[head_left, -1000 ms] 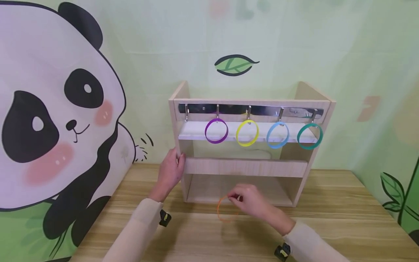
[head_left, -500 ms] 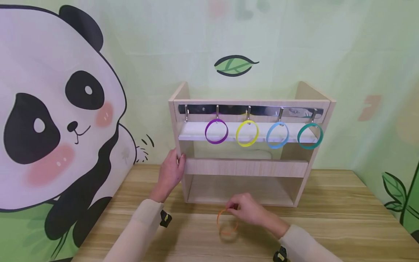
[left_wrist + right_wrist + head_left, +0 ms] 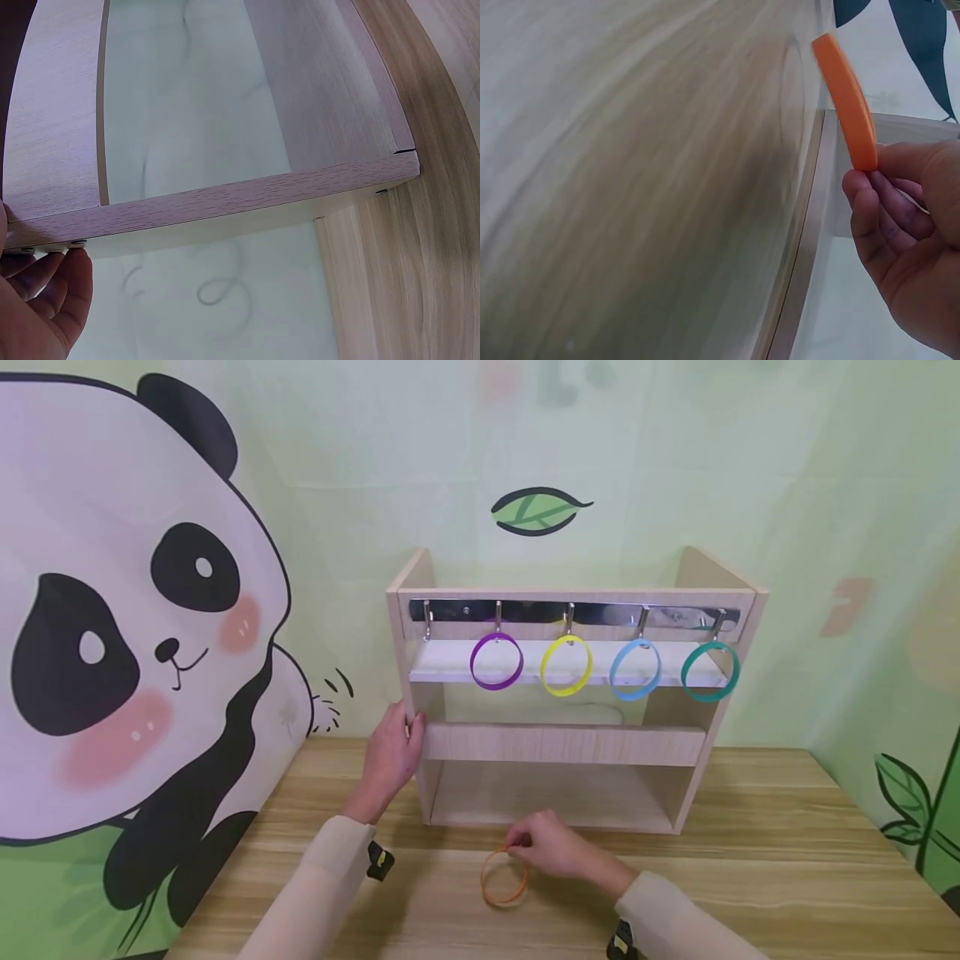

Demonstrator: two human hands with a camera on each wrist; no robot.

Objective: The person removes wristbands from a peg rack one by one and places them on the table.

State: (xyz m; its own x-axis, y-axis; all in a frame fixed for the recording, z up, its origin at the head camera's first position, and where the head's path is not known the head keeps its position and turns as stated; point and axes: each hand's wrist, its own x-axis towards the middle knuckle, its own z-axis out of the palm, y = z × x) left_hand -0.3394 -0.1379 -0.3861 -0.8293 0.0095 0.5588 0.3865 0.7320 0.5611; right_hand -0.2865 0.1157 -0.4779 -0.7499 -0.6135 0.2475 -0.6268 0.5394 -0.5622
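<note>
My right hand (image 3: 551,846) pinches a thin orange ring (image 3: 504,904) by its upper edge, in front of the shelf and low over the table; whether the ring touches the wood I cannot tell. In the right wrist view the orange ring (image 3: 846,97) appears edge-on between thumb and fingers. With its thumb in front and fingers behind, my left hand (image 3: 390,752) grips the left side panel of the small wooden shelf (image 3: 562,743). Purple (image 3: 497,685), yellow (image 3: 566,692), light blue (image 3: 636,695) and teal (image 3: 710,697) rings hang from hooks on it.
A shiny metal hook rail (image 3: 517,609) runs across the shelf's top front. Its leftmost hook (image 3: 427,620) is bare. The shelf stands on a wood-grain table (image 3: 765,860), before a green wall cloth (image 3: 352,527) with a printed panda (image 3: 135,610).
My right hand has moved down and a little to the left with the orange ring, away from the shelf's front. The left hand stays on the side panel.
</note>
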